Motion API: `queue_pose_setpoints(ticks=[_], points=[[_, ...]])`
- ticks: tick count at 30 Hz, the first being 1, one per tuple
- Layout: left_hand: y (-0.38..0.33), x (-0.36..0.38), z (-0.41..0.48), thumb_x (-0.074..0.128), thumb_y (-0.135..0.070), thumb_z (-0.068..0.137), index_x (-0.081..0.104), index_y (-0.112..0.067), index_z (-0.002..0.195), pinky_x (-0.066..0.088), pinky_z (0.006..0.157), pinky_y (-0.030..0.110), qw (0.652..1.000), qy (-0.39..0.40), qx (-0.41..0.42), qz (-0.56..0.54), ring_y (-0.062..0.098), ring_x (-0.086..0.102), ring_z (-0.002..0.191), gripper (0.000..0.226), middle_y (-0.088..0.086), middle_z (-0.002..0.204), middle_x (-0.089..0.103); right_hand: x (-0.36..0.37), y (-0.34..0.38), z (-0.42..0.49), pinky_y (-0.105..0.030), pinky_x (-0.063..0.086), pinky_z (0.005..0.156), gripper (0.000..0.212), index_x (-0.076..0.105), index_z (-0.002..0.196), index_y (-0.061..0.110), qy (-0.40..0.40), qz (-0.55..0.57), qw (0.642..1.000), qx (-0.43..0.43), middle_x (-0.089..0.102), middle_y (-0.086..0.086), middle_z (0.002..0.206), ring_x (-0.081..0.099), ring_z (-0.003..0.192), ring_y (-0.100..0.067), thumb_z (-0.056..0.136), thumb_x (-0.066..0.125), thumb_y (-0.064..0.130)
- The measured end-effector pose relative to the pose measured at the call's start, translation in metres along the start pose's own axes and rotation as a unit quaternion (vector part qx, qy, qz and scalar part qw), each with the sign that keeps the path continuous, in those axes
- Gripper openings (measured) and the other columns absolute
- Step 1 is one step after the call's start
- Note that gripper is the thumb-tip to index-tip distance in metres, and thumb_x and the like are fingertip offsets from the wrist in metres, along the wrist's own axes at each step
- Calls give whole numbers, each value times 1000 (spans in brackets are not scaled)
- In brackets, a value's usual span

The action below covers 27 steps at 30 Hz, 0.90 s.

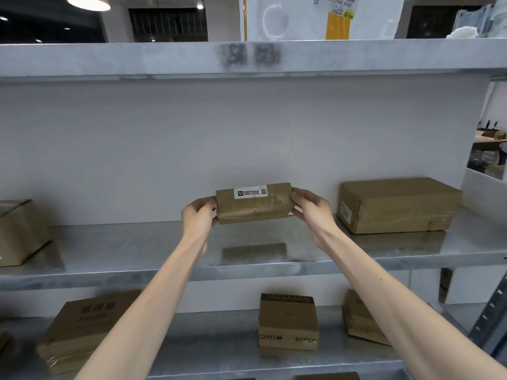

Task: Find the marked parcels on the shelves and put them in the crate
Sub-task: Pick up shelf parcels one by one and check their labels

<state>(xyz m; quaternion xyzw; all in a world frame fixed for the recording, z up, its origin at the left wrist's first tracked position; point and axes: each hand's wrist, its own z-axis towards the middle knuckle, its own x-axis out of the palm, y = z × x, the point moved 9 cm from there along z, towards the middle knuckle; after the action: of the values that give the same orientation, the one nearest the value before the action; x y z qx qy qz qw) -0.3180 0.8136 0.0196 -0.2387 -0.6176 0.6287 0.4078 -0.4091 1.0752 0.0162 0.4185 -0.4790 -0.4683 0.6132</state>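
Your two bare forearms reach up from the bottom of the view to the middle shelf, where you hold a small brown parcel between both hands. Your left hand grips its left end and your right hand grips its right end. The fingers curl over the upper corners and the thumbs sit lower on the end faces, so the parcel spans the gap between your palms with its long side level.

It seems to hang just clear of the shelf, since its reflection lies apart below it. A white label with a printed code faces you along the top front edge.

Judging by the creased, taped wrapping, expect a light, fairly stiff pack with a slick skin. The end-on hold suits it, but press on the cardboard corners rather than the tape. A larger box stands well apart to the right. No crate is in view.
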Motion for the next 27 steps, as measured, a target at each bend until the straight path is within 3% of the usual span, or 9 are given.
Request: queue_pose_setpoints(ticks=[4,8,11,14,16,19,22,27], points=[[13,-4,2,44,8,92,61,-4,102,48,57,15,999,-3,-27,21,21,58,77,23,11,90,63,-2,-8,-4,-31,54,94,21,70,107,18,18,0,1000,19,72,-5,107,68,100,-17,94,59,6],[21,-7,3,45,9,88,65,-5,104,50,82,31,998,15,-43,40,25,63,91,29,13,98,69,-5,-15,-6,-33,54,95,23,69,103,11,15,-1,999,44,73,-7,100,68,99,-21,89,56,-1],[16,-12,5,47,13,87,66,0,109,55,84,29,999,7,-29,20,25,65,94,32,14,103,70,-2,-15,-5,-34,52,93,10,63,102,9,20,26,998,55,72,-4,94,68,94,-20,96,59,16],[11,-14,6,51,5,93,64,-3,113,56,82,30,999,4,-31,-23,25,67,91,26,11,102,71,-2,-13,-3,-34,54,95,18,61,101,10,15,21,999,43,72,-8,103,69,95,-18,95,65,27],[10,-15,5,55,-3,96,61,-5,119,56,86,33,999,8,-35,-36,25,68,94,24,11,104,72,-2,-7,-4,-31,55,94,19,63,113,11,18,7,1000,22,71,-9,112,69,98,-16,95,64,17],[10,-17,6,57,-4,96,60,0,126,55,94,38,999,4,-35,-38,25,68,101,30,16,111,71,2,1,-10,-19,55,85,41,60,129,15,44,-19,999,-2,70,-2,110,67,98,-12,92,55,-3],[10,-17,6,55,0,96,63,0,125,55,91,33,1000,8,-22,-15,21,68,100,30,14,115,71,7,3,-15,-22,54,90,54,67,122,19,58,-49,997,-17,74,-1,108,67,101,-13,84,49,-15],[10,-15,2,52,6,93,70,-5,116,55,94,30,1000,23,-1,20,14,70,95,31,8,111,74,7,-4,-16,-26,54,91,60,71,117,25,46,-78,995,-32,75,0,111,67,108,-17,79,50,-15]])
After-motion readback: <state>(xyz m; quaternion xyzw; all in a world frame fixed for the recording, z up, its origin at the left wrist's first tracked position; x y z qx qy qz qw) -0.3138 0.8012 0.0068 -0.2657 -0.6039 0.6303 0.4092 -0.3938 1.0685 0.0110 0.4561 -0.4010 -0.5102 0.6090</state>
